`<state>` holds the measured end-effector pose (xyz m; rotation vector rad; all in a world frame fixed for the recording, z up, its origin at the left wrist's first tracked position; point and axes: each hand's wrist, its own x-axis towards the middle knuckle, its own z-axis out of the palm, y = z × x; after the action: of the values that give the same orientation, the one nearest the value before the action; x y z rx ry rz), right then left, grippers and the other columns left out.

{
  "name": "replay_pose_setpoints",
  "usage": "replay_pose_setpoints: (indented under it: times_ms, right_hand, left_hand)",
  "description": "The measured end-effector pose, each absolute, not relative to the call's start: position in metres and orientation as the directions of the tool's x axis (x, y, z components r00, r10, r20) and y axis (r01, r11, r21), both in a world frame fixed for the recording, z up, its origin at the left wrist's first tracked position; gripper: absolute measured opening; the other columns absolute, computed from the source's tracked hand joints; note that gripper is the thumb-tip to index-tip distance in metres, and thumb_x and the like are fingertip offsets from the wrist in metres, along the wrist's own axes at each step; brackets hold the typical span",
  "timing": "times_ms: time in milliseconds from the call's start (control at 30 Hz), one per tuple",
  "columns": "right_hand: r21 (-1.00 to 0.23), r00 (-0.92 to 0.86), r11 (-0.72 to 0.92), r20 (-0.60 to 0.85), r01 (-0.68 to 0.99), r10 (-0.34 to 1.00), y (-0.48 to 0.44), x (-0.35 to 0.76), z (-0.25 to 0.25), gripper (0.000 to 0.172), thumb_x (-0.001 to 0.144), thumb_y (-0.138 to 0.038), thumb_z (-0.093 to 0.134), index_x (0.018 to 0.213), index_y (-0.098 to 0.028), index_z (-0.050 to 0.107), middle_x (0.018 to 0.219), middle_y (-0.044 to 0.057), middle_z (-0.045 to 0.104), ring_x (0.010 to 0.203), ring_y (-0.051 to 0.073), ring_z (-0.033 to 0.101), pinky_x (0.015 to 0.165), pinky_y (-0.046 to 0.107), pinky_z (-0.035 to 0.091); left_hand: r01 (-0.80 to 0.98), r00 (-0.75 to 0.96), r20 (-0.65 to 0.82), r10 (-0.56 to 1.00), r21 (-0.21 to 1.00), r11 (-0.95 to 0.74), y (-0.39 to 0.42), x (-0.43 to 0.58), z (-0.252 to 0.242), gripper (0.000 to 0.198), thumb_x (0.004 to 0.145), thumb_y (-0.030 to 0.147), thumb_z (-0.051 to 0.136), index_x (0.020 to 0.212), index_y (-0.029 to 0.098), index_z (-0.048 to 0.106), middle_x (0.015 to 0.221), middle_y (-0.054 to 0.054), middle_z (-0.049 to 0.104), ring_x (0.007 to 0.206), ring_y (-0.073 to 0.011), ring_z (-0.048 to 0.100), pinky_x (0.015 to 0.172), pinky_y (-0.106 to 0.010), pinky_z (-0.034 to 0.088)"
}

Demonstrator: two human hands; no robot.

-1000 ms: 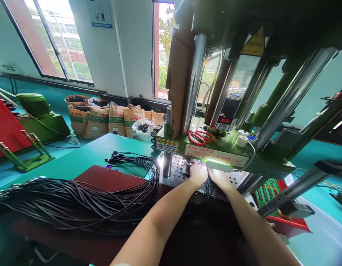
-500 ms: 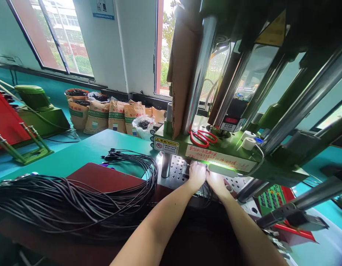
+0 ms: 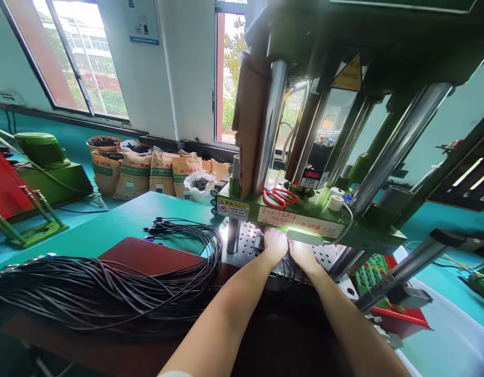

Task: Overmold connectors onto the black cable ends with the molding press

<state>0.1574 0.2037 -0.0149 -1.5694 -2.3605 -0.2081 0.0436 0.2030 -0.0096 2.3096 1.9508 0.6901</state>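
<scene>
My left hand (image 3: 276, 244) reaches in under the front plate of a green press (image 3: 304, 209), over a perforated metal bed (image 3: 247, 238). Close beside it on the right, my right hand (image 3: 300, 252) is also under the plate. The plate's edge and the backs of my hands hide the fingers, so their grip does not show. Thin black cables (image 3: 288, 272) hang below and between my wrists. A small dark block (image 3: 259, 242) sits on the bed just left of my left hand. Bright light glows along the plate's lower edge.
Red-handled scissors (image 3: 280, 198) and a white roll (image 3: 336, 202) lie on the press plate. A large bundle of black cables (image 3: 108, 288) covers the left side, partly over a brown board (image 3: 147, 256). Steel columns (image 3: 233, 235) flank the bed. A green-buttoned control box (image 3: 373, 275) stands right.
The camera view has shifted, showing more of the press's upper part and right side. Both hands stay under the plate with little visible movement.
</scene>
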Motion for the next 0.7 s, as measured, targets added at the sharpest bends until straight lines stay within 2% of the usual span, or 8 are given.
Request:
replay_pose_setpoints:
  times_ms: [167,333,500,700]
  right_hand:
    - [-0.028,-0.480,0.504,0.261,0.864,0.838,0.203,0.176,-0.020,0.033,0.091,-0.031,0.034,0.106,-0.016,0.059,0.105,0.011,0.063,0.100,0.022,0.055,0.089,0.033,0.036]
    - [-0.041,-0.510,0.531,0.228,0.846,0.829,0.206,0.180,-0.021,0.040,0.091,-0.039,0.031,0.119,-0.019,0.052,0.117,0.009,0.058,0.108,0.022,0.050,0.093,0.033,0.032]
    - [-0.060,-0.470,0.491,0.211,0.869,0.857,0.213,0.173,-0.026,0.038,0.092,-0.035,0.028,0.115,-0.021,0.055,0.114,0.008,0.060,0.108,0.021,0.051,0.095,0.034,0.030]
    - [-0.073,-0.407,0.433,0.236,0.898,0.883,0.217,0.173,-0.022,0.032,0.090,-0.031,0.035,0.107,-0.021,0.061,0.107,0.006,0.064,0.103,0.022,0.054,0.092,0.033,0.034]
  left_hand:
    - [0.888,0.283,0.417,0.864,0.227,-0.401,0.193,0.021,-0.023,0.032,0.088,0.035,0.034,0.107,0.021,0.057,0.108,-0.006,0.059,0.104,-0.0193,0.047,0.088,-0.034,0.036]
    - [0.854,0.398,0.458,0.795,0.132,-0.504,0.203,0.007,-0.035,0.036,0.089,0.039,0.031,0.108,0.021,0.054,0.107,-0.005,0.059,0.103,-0.0190,0.049,0.086,-0.033,0.038]
    - [0.858,0.375,0.397,0.838,0.192,-0.476,0.215,0.012,-0.040,0.041,0.087,0.046,0.031,0.107,0.019,0.055,0.103,-0.006,0.061,0.101,-0.0199,0.051,0.084,-0.034,0.040]
    - [0.871,0.344,0.313,0.885,0.245,-0.425,0.214,0.008,-0.033,0.045,0.087,0.048,0.030,0.111,0.018,0.053,0.111,-0.007,0.059,0.105,-0.0202,0.050,0.089,-0.035,0.038]
